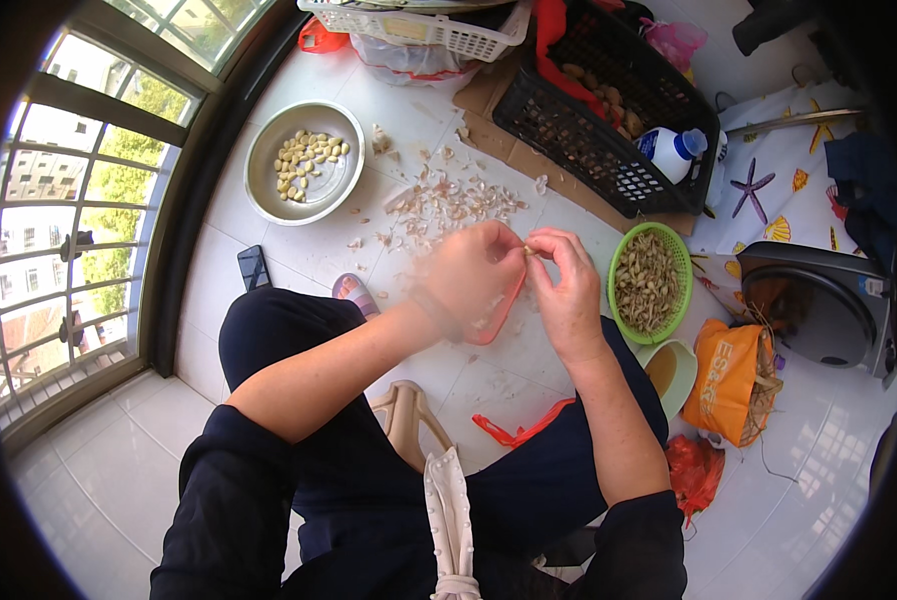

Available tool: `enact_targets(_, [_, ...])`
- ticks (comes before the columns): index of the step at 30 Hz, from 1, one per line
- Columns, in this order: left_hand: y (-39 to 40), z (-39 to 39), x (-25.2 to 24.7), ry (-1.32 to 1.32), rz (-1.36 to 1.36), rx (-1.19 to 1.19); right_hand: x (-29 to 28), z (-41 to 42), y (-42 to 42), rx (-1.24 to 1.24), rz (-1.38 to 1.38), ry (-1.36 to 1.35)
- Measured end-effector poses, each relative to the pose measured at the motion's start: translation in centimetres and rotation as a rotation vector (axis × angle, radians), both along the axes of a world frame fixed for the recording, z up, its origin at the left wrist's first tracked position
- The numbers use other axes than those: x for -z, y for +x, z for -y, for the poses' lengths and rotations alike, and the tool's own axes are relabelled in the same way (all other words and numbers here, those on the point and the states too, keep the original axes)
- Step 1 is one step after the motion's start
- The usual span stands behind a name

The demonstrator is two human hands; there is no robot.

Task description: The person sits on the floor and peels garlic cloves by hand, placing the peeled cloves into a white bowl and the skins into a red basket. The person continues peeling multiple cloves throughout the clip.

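A small garlic clove is pinched between the fingertips of my right hand. The thumb and index finger of my left hand meet the clove from the other side; this hand is blurred by motion. Beneath both hands lies a red plastic tray, partly covered by the left one. Papery garlic skins are strewn over the floor ahead. A metal basin holds many peeled garlic cloves at the upper left. To my right, a green plastic basket is filled with unpeeled garlic cloves.
Beside the basket stands a pale green container with brownish liquid. An orange bag bears writing. A black crate holds potatoes and a white bottle. A phone lies near my left knee, and a barred window is leftward.
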State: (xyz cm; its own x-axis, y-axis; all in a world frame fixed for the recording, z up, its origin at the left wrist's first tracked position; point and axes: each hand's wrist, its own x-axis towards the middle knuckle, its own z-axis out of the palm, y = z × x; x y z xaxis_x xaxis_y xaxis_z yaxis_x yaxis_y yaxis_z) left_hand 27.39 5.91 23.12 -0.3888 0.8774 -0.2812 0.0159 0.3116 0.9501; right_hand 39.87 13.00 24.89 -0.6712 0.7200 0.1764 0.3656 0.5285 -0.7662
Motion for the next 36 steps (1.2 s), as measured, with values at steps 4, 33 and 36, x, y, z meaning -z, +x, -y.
enact_targets(4, [-0.1,-0.2,0.3,-0.016,0.310,-0.040,0.7,0.2,-0.1,0.121,-0.223,-0.686])
enact_targets(33, [-0.3,-0.2,-0.4,-0.026,-0.012,0.115,0.7,-1.2,1.3,0.234,-0.329,-1.339])
enact_targets(36, [-0.6,-0.1,-0.2,-0.039,-0.010,0.128,0.8,-1.2,1.4,0.201,-0.329,-1.368])
